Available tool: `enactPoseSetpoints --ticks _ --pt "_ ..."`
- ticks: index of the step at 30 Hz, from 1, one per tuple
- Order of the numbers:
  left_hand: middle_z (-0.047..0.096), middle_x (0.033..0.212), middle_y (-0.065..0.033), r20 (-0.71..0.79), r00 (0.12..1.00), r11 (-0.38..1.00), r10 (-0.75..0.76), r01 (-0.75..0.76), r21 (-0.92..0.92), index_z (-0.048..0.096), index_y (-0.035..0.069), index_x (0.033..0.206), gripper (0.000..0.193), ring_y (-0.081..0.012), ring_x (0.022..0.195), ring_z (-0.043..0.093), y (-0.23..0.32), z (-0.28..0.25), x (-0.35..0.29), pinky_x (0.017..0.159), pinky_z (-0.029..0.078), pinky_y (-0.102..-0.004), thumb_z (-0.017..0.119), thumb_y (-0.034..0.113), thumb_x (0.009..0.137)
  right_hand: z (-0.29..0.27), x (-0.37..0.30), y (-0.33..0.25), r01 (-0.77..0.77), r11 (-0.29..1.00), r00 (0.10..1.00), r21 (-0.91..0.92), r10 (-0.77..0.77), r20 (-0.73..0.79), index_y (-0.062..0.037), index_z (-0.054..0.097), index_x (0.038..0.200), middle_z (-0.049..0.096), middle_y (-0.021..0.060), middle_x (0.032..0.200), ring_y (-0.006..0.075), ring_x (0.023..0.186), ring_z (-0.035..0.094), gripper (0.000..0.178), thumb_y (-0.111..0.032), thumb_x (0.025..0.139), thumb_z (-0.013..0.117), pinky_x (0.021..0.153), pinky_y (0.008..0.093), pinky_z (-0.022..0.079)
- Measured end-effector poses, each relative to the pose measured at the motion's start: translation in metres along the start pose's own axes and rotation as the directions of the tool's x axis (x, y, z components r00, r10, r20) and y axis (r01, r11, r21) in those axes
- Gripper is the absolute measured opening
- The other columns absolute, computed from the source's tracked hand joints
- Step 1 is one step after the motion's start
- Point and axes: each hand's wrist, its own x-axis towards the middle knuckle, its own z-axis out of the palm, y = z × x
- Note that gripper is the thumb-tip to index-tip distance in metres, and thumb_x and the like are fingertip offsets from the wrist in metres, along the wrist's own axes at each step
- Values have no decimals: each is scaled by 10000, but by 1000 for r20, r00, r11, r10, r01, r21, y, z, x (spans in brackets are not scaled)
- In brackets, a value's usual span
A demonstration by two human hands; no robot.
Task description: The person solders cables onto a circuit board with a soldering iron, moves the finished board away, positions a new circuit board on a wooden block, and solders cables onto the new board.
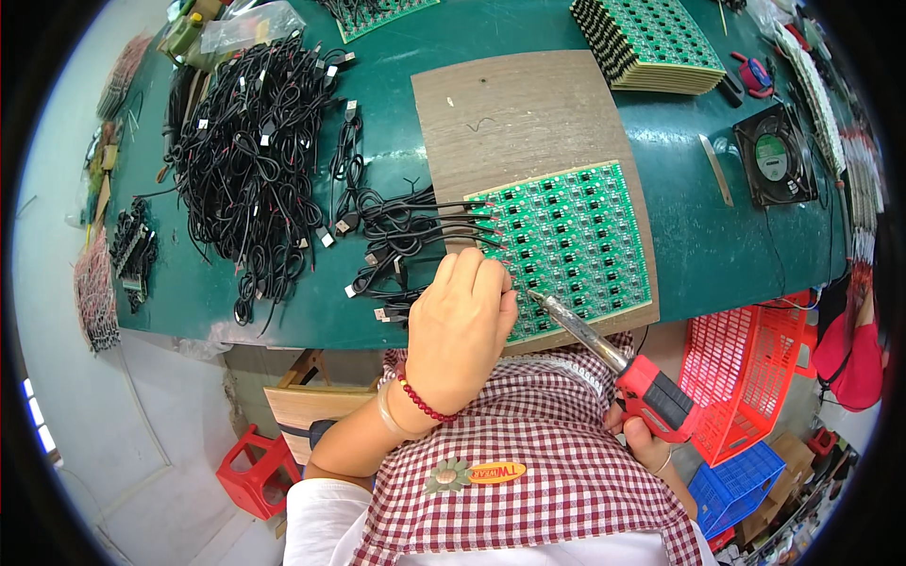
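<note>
My left hand [461, 330] is over the left edge of a green circuit board panel [578, 247], fingers pinched together on a black USB cable [401, 307]; its wire end is hidden by the fingers. Several more black cables run side by side onto the panel's upper left edge, their red wire ends on the board. My right hand [642, 439] grips a red and black soldering iron [656, 398]. Its metal tip points up and left and meets the panel close to my left fingertips. The panel lies on a brown wooden sheet [514, 118].
A large heap of black USB cables [250, 141] covers the left of the green table [387, 141]. Stacked circuit panels [651, 42] stand at the far right, near pliers [755, 75], a metal strip [715, 170] and a black fan [774, 156]. Red crates [741, 373] stand below the table's right edge.
</note>
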Motion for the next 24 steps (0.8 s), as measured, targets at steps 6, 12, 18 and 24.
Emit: enactPoseSetpoints --ticks 6,12,18,24 --pt "519 806 -73 36 999 1000 6 -6 4 526 51 818 208 -260 774 552 -2 1 2 617 470 -363 693 12 701 -3 0 6 12 997 998 -72 -8 59 11 654 848 637 76 718 162 642 607 322 -306 808 693 598 290 489" --pt "520 806 -78 39 998 999 44 -43 -14 523 49 821 205 -268 779 554 -3 0 2 630 473 -364 690 14 707 -3 -3 7 -9 998 997 -60 13 77 26 639 880 641 88 732 162 656 610 310 -276 826 682 607 289 496" --pt "524 807 -79 63 998 1000 29 -28 -11 521 48 823 201 -270 785 556 -3 -1 3 638 475 -364 684 12 711 2 -9 4 9 998 1000 60 -7 -26 47 625 880 639 104 727 176 655 612 329 -276 841 674 606 297 503" --pt "528 816 -79 50 998 999 39 -40 5 520 50 812 193 -268 785 555 -3 -2 3 628 473 -357 680 9 713 -2 -6 3 7 1000 1000 28 -7 15 52 624 901 639 112 753 177 662 607 359 -303 861 655 610 299 499"
